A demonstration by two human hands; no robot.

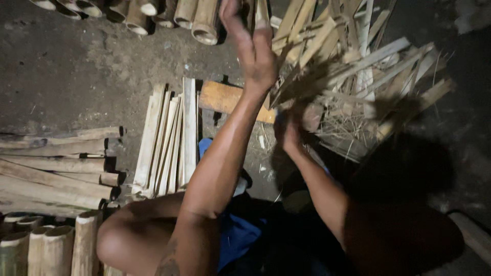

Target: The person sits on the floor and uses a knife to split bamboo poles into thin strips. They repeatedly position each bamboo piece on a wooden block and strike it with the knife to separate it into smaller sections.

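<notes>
While the person sits low on the dirt floor (pixel 76 66), the left hand (pixel 255 48) is lifted high. Its fingers (pixel 232 18) are stretched out and a bit apart, with a thin bamboo strip (pixel 262 13) next to them; I cannot tell if they pinch it. The right hand (pixel 291 130) is lower, in shadow, and its fingers look curled around the ends of a bundle of bamboo strips (pixel 353 66) that fans up and to the right. Between the arms lies a flat wooden board (pixel 225 98). Left of it is a neat row of split bamboo slats (pixel 169 138). Bamboo poles (pixel 56 168) lie at the far left, cut bamboo tubes (pixel 46 245) stand below them, and more tubes (pixel 169 15) lie along the top.
</notes>
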